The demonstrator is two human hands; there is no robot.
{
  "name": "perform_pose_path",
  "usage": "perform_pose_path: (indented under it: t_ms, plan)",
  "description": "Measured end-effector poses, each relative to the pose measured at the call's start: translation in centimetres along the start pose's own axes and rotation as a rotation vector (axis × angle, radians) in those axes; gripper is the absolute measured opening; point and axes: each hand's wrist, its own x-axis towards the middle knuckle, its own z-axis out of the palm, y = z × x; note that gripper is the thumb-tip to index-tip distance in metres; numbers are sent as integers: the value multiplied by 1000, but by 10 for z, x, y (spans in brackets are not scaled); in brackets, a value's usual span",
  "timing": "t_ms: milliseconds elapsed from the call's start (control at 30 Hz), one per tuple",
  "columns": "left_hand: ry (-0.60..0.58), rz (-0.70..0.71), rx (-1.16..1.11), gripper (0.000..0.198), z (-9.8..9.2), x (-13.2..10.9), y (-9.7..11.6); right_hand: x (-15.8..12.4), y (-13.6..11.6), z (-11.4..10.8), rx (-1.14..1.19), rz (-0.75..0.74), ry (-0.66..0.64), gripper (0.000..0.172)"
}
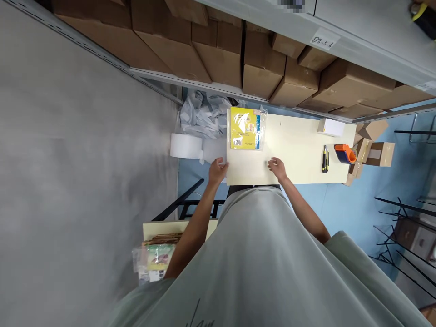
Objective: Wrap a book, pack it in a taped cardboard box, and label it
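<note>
My left hand [218, 171] is at the left edge of the cream tabletop [299, 150], next to a strip of white wrapping [214, 150]. Its fingers are loosely bent and apart, with nothing visible in them. Over the front part of the table is my right hand [278, 168], fingers half curled and apart, holding nothing. A yellow book or booklet [242, 129] in a clear plastic sleeve lies flat beyond both hands, touched by neither.
A black-and-yellow box cutter [325, 160], an orange-and-blue tape dispenser [345, 154] and a white box [331, 127] sit on the table's right. A white roll [185, 146] is left. Cardboard boxes [262, 68] fill the overhead shelf. Packaged items [158, 259] lie on a lower-left surface.
</note>
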Motion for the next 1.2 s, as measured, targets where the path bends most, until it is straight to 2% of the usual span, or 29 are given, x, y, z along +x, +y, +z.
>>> perform_pose_path:
  t_ms: [133, 267, 400, 500, 567, 700, 900, 1067, 1200]
  plan:
    - [18, 43, 206, 27, 14, -22, -12, -15, -3, 27, -64, 168, -33, 34]
    - [118, 72, 280, 23, 17, -22, -12, 1, -18, 46, -199, 176, -46, 25]
    - [125, 88, 297, 22, 14, -17, -10, 14, -26, 51, -325, 166, -86, 21]
    - [113, 128, 376, 21, 13, -15, -9, 10, -25, 49, -385, 139, -72, 13]
    - [111, 152, 446, 20, 14, -16, -8, 4, -24, 46, -469, 112, -63, 17]
    - [112, 149, 530, 19, 17, -21, -6, -2, -23, 38, -608, 47, -135, 23]
    - [144, 107, 603, 17, 10, -48, -11, -5, -30, 15, -569, -42, -317, 6]
    - [193, 82, 567, 18, 3, -87, -13, -34, -37, -19, -504, -244, -446, 2]
    - [230, 122, 504, 18, 16, -117, 4, -53, -38, -55, -380, -361, -468, 8]
